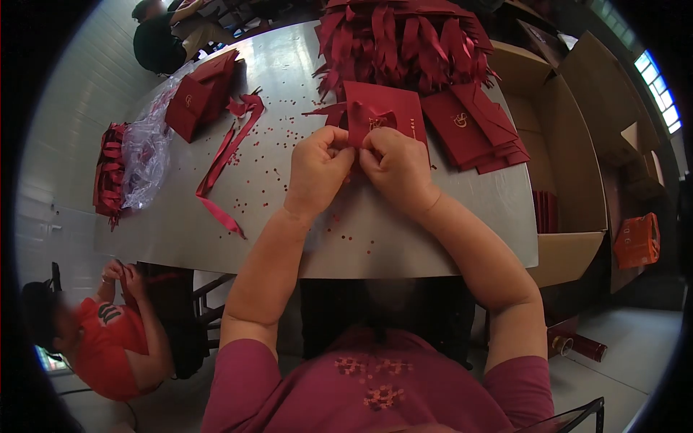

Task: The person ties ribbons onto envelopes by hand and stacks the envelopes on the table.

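A dark red paper gift bag [406,110] with gold print lies in front of me on the table. A red ribbon [366,114] forms a loop over its front. My left hand [317,169] is closed at the bag's near left edge, fingertips pinched together. Right beside it, my right hand [398,167] is closed too, its thumb and fingers pressed on the same near edge. The two hands almost touch. Whether a ribbon end is also between my fingers is hidden.
Loose red ribbons [220,162] and red paper dots lie left. Red bags [193,101] and clear plastic [146,155] stand beyond. More bags [469,123] and a ribboned heap [411,43] are right and far. A cardboard box [570,144] adjoins the table. People sit left.
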A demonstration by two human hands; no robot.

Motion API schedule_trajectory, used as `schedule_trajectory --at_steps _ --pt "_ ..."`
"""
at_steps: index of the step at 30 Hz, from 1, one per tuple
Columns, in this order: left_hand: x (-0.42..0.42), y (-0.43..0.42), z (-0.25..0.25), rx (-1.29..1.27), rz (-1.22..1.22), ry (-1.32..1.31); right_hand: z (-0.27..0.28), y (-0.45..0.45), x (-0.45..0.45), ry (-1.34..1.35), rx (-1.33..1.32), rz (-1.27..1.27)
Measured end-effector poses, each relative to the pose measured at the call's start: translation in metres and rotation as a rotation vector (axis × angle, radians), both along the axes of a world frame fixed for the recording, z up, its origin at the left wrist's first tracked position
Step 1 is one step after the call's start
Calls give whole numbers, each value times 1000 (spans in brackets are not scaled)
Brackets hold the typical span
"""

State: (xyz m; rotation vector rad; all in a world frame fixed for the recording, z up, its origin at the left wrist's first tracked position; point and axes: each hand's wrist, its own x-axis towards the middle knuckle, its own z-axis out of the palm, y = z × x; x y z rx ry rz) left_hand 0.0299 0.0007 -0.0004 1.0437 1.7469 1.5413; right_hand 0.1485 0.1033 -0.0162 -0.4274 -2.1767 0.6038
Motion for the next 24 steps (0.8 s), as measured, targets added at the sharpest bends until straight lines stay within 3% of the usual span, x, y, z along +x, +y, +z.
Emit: schedule_trajectory --at_steps 3,4,6,8,9,11,18,22,24 --pt "1 2 -5 -14 -8 61 5 -5 3 -112 174 -19" --pt "1 4 -8 59 19 301 9 -6 5 -119 165 -19" --pt "8 -2 -11 108 39 523 12 -10 7 -238 233 -30" --pt "5 -3 4 42 -24 63 5 -4 8 -148 85 10" --pt "0 -3 2 47 -22 68 6 0 8 -54 -63 50" --pt "-13 -3 -4 75 -1 -203 7 2 11 -27 -132 80" --pt "-17 -2 5 -130 -137 -119 -12 6 7 7 -572 202" --pt "-24 -2 2 -250 -265 13 -18 10 9 -41 -616 190" --pt "-20 -2 10 -271 -302 32 -15 12 11 -132 -517 182"
